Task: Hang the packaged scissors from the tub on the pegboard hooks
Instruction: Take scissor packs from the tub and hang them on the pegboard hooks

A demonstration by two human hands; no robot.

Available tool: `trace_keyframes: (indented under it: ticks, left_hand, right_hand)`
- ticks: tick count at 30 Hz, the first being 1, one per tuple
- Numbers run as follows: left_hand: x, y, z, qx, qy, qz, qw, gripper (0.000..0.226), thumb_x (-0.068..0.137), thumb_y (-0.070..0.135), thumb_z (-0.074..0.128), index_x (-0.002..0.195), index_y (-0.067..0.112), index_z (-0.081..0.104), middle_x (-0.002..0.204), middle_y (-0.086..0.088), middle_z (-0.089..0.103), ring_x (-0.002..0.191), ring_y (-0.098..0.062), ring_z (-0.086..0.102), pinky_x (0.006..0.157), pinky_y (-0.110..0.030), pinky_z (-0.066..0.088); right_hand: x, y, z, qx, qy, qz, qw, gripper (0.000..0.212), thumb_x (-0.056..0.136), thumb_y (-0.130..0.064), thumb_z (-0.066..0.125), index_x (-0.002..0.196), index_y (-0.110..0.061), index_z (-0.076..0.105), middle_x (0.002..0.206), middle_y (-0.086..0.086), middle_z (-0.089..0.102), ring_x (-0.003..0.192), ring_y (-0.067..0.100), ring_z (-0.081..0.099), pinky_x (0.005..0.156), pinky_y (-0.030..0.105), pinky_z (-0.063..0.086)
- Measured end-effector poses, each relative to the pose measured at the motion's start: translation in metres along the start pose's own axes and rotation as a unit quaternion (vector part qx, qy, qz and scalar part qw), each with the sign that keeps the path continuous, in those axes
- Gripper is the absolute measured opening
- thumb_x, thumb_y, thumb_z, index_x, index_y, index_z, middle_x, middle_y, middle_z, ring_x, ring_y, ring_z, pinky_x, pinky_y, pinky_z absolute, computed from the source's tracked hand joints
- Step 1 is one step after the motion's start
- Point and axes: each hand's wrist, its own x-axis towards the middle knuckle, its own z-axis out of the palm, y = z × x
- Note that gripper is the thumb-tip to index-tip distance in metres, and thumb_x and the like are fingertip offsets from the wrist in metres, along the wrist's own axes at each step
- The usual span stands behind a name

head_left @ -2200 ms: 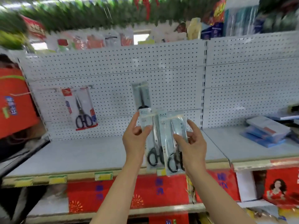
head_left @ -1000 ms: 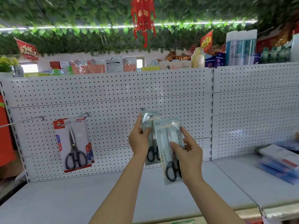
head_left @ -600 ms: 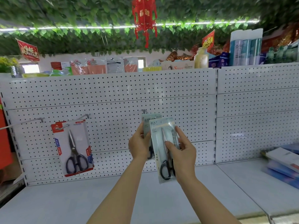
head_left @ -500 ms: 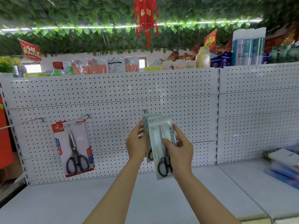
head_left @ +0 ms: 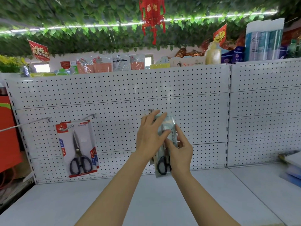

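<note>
A clear pack of black-handled scissors (head_left: 164, 162) is upright against the white pegboard (head_left: 114, 95), just below a hook (head_left: 150, 110). My right hand (head_left: 180, 151) grips its middle from the right. My left hand (head_left: 149, 136) holds its upper part, thumb across the front and fingers stretched up towards the hook. Behind this pack, only the edge of a second pack (head_left: 152, 160) shows. The tub is out of view.
A red-carded pair of scissors (head_left: 78, 149) hangs on a hook to the left, with bare hooks (head_left: 90, 116) beside it. A white shelf (head_left: 146, 201) runs below the pegboard. Blurred stacked boxes (head_left: 291, 167) lie at the right.
My right hand has carried its pack left and up, over the pack that hangs on the hook. My left hand has moved from the hanging pack to the top of this one.
</note>
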Motion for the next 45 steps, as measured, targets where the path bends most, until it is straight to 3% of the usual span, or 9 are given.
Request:
trace_keyframes:
  ticks: [6,12,19,24,27,30,35,40,45]
  left_hand:
    - [0.005,-0.010,0.009,-0.015,0.008,-0.003,1.000,0.061,0.079,0.036,0.076,0.136,0.029,0.055,0.138,0.010,0.049,0.124,-0.014,0.037,0.091,-0.027,0.044]
    - [0.017,-0.027,0.019,0.045,0.007,-0.003,0.999,0.058,0.072,0.034,0.081,0.128,0.026,0.064,0.127,0.005,0.062,0.118,-0.025,0.046,0.098,-0.042,0.045]
    - [0.016,-0.032,0.023,0.043,-0.004,-0.011,0.999,0.062,0.074,0.029,0.079,0.133,0.028,0.059,0.132,0.007,0.059,0.120,-0.023,0.042,0.100,-0.043,0.043]
    - [0.014,-0.033,0.019,0.075,-0.042,-0.003,0.996,0.069,0.082,0.041,0.072,0.145,0.032,0.044,0.154,0.006,0.039,0.139,-0.021,0.029,0.113,-0.039,0.028]
    - [0.008,-0.026,0.007,0.069,-0.073,-0.015,0.995,0.078,0.088,0.049,0.064,0.154,0.028,0.026,0.162,0.005,0.020,0.149,-0.018,0.012,0.120,-0.038,0.016]
    - [-0.004,-0.011,-0.013,0.063,-0.081,-0.015,0.995,0.078,0.092,0.053,0.056,0.155,0.023,0.021,0.163,0.003,0.016,0.150,-0.017,0.008,0.121,-0.038,0.011]
    - [-0.037,0.029,-0.049,0.118,-0.066,-0.004,0.991,0.075,0.090,0.056,0.052,0.151,0.019,0.029,0.160,-0.001,0.026,0.148,-0.022,0.018,0.121,-0.041,0.015]
    - [-0.089,0.093,-0.066,0.152,-0.070,0.048,0.985,0.077,0.087,0.061,0.041,0.146,0.012,0.039,0.151,-0.006,0.040,0.139,-0.029,0.033,0.114,-0.046,0.026]
    - [-0.160,0.163,-0.040,0.135,-0.103,0.072,0.983,0.067,0.091,0.049,0.056,0.143,0.009,0.043,0.146,-0.009,0.044,0.135,-0.033,0.038,0.110,-0.043,0.027]
  right_hand:
    - [0.011,0.013,0.004,-0.010,0.000,0.000,1.000,0.055,0.082,-0.012,0.074,0.128,-0.040,0.061,0.112,0.009,0.067,0.087,0.020,0.064,0.084,0.042,0.058]
    - [0.028,0.033,0.012,-0.069,0.014,-0.002,0.997,0.055,0.084,-0.018,0.072,0.130,-0.042,0.058,0.103,0.001,0.063,0.086,0.021,0.063,0.082,0.042,0.057]
    - [0.035,0.035,0.014,-0.130,0.015,-0.025,0.991,0.047,0.087,-0.027,0.071,0.129,-0.041,0.058,0.101,-0.005,0.058,0.087,0.007,0.060,0.075,0.019,0.049]
    - [0.032,0.023,-0.002,-0.195,-0.011,-0.063,0.979,0.050,0.087,-0.029,0.070,0.134,-0.030,0.055,0.117,-0.008,0.060,0.107,0.007,0.057,0.090,0.025,0.048]
    - [0.030,0.010,-0.021,-0.295,-0.030,-0.113,0.948,0.057,0.087,-0.031,0.069,0.141,-0.027,0.049,0.135,-0.005,0.055,0.124,0.011,0.049,0.102,0.030,0.042]
    - [0.022,-0.012,-0.047,-0.385,-0.042,-0.196,0.901,0.059,0.088,-0.031,0.069,0.142,-0.022,0.048,0.140,-0.002,0.053,0.129,0.015,0.043,0.109,0.033,0.034]
    - [0.004,-0.049,-0.091,-0.484,-0.037,-0.309,0.818,0.062,0.083,-0.034,0.073,0.138,-0.012,0.052,0.132,0.004,0.059,0.123,0.024,0.051,0.106,0.038,0.033]
    - [-0.040,-0.080,-0.156,-0.518,-0.034,-0.353,0.778,0.060,0.080,-0.032,0.074,0.132,-0.007,0.056,0.128,0.008,0.062,0.119,0.028,0.055,0.103,0.038,0.034]
    - [-0.092,-0.097,-0.240,-0.573,-0.050,-0.367,0.731,0.056,0.078,-0.030,0.073,0.125,-0.003,0.061,0.119,0.012,0.065,0.112,0.032,0.059,0.099,0.040,0.035]
